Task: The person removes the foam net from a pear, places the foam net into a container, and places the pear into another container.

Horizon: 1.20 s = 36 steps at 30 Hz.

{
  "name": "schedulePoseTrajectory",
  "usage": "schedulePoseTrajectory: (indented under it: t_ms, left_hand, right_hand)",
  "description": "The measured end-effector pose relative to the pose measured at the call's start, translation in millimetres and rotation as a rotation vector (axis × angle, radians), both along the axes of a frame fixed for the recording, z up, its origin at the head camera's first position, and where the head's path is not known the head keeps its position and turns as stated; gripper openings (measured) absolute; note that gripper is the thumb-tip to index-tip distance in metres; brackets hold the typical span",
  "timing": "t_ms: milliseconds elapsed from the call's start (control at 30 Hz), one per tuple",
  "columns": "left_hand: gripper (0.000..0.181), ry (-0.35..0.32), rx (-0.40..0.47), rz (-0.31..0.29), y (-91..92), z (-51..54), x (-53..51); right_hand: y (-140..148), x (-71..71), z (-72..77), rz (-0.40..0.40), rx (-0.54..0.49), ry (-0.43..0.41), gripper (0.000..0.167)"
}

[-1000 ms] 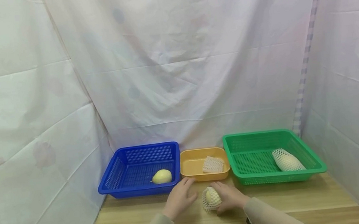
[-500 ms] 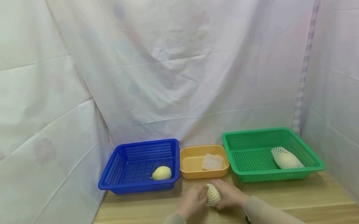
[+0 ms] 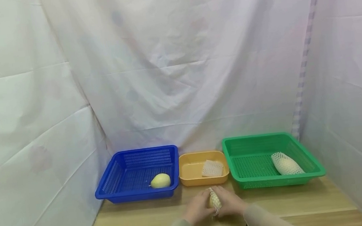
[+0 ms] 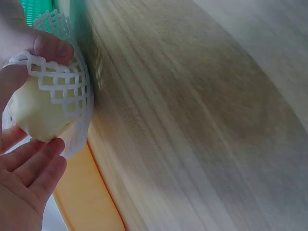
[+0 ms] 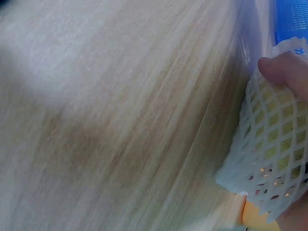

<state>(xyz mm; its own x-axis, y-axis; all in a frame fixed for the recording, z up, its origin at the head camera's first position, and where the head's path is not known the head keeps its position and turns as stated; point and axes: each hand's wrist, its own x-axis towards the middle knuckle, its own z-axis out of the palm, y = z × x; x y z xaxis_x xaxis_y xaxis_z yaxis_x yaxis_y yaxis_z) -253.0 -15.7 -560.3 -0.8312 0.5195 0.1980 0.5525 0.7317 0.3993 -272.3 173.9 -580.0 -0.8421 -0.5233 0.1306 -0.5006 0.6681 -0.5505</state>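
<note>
A pale yellow pear (image 4: 36,108) sits partly inside a white foam net sleeve (image 4: 62,89), between my two hands over the table. My left hand (image 3: 196,207) holds the pear from the left; in the left wrist view its fingertips (image 4: 45,161) touch the bare end, with the thumb by the sleeve's edge. From the right, my right hand (image 3: 229,201) grips the sleeved pear. A thumb presses on the netting in the right wrist view, where the net (image 5: 274,130) extends past the fruit. Much of both the pear and sleeve is hidden by the hands in the head view.
Behind the hands stands a yellow-orange tray (image 3: 205,181) with a flattened foam net (image 3: 212,168) in it. The blue basket (image 3: 137,197) at left holds a bare pear (image 3: 160,181). A net-covered pear (image 3: 287,164) lies in the green basket (image 3: 276,181) at right.
My left hand has moved right, from apart to holding the pear. My right hand has kept its grip on the sleeved pear. The basket contents look the same.
</note>
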Motion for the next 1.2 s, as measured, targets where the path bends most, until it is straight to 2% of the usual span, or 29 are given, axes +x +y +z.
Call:
schedulePoseTrajectory:
  t_ms: [133, 267, 433, 667, 867, 967, 1100, 1200]
  left_hand:
    - [0.066, -0.023, 0.013, -0.004, 2.6, 2.3, -4.1]
    - [0.058, -0.052, 0.037, -0.036, 0.6, 3.9, -9.3]
    - [0.054, -0.073, 0.075, -0.088, -3.4, 0.7, -12.7]
    - [0.052, -0.115, 0.085, -0.106, -5.1, -6.0, -12.2]
    - [0.051, -0.115, 0.113, -0.11, -7.0, -5.8, -13.0]
    - [0.052, -0.11, 0.126, -0.105, -7.9, -8.0, -14.7]
    - [0.052, -0.089, 0.138, -0.092, -8.7, -8.5, -16.4]
    - [0.051, -0.078, 0.119, -0.095, -9.1, -6.7, -15.8]
  right_hand:
    - [-0.7, -1.1, -1.2, -0.008, -0.004, 0.033, 0.096]
    - [-2.3, -2.1, 0.6, -0.009, 0.0, 0.037, 0.097]
    - [-4.6, -0.3, -1.0, 0.004, 0.003, 0.052, 0.094]
    - [-5.3, 4.3, -3.1, -0.015, 0.055, 0.003, 0.098]
    - [-5.9, 4.7, 8.0, -0.018, 0.164, -0.004, 0.095]
    - [-6.0, 4.7, 14.8, -0.004, 0.214, 0.026, 0.093]
    - [-5.7, 3.4, 21.5, 0.012, 0.248, 0.063, 0.092]
    - [-5.0, 3.2, 23.0, 0.011, 0.257, 0.035, 0.092]
